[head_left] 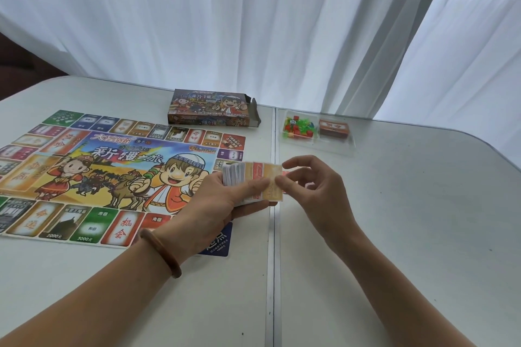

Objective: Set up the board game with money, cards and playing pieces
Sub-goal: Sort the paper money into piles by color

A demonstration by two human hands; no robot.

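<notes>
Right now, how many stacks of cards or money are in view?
2: one stack gripped in the left hand, one deck in the clear tray's right compartment. More may hide behind the right hand.

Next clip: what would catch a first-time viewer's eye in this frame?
The hands at centre draw the eye: the left hand holds a stack of what looks like play money, and the right hand pinches its top note. The colourful board covers the left of the table, with the open box behind it. At back right, a clear tray holds bright pieces and a deck.
</notes>
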